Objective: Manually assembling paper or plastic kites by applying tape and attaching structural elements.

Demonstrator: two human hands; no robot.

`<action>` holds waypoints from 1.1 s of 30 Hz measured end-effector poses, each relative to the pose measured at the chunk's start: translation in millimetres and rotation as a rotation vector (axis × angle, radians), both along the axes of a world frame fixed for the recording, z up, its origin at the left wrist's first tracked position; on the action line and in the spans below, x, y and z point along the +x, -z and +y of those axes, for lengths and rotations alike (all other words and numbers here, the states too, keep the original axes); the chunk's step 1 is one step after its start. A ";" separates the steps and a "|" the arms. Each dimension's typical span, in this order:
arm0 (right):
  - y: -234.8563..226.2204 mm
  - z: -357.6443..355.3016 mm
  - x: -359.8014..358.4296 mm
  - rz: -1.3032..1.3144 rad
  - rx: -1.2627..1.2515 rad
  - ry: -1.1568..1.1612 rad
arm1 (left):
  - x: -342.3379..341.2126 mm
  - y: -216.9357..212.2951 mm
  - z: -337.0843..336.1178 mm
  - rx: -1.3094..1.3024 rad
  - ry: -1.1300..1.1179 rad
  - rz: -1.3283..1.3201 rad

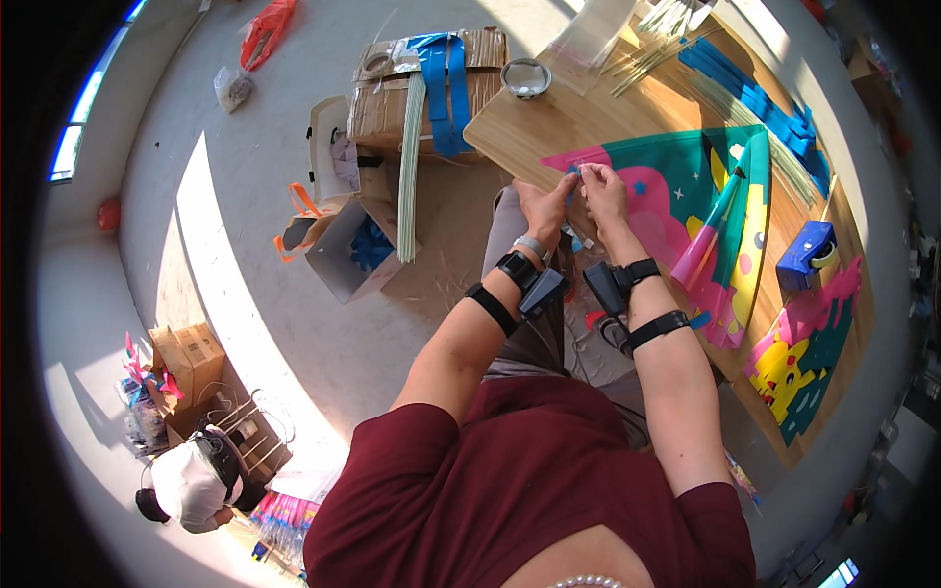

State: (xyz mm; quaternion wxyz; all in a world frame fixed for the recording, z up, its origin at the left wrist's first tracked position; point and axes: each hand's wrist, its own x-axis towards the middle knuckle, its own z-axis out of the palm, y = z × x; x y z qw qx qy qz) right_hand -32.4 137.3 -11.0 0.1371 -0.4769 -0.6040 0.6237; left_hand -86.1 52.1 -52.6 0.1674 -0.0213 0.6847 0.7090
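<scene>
A colourful kite sheet (642, 201) in pink, green and yellow lies on the wooden table, its pointed pink corner towards my hands. At that corner my left hand (542, 208) and my right hand (605, 194) are close together, both closed. Between their fingertips shows a small blue strip (572, 170), pinched by the two hands. How it sits against the kite's edge is partly hidden by my fingers. A rolled part of the kite (720, 211) lies across its middle.
On the wooden table (588, 113) lie blue strips (755, 98), thin sticks (667, 20), a blue tape dispenser (806, 257) and another printed kite piece (809, 353). A small bowl (526, 78) stands at its left corner. Left are cardboard boxes (377, 113); another person (196, 480) is lower left.
</scene>
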 end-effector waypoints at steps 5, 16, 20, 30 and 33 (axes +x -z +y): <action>17.3 21.8 10.6 -0.049 0.450 -0.202 | 3.1 -6.3 4.5 0.011 0.035 -0.032; -21.7 25.3 0.7 -0.425 0.755 -0.237 | 0.1 -7.9 2.0 0.098 0.053 -0.059; -22.5 22.2 -4.8 -0.476 0.748 -0.216 | 0.3 -2.3 0.7 0.113 0.059 -0.043; -15.2 18.8 -13.6 -0.486 0.785 -0.081 | -1.8 -1.5 0.9 0.177 0.072 -0.127; -9.8 22.9 -14.9 -0.499 0.746 -0.081 | -1.7 -2.9 0.1 0.234 0.080 -0.207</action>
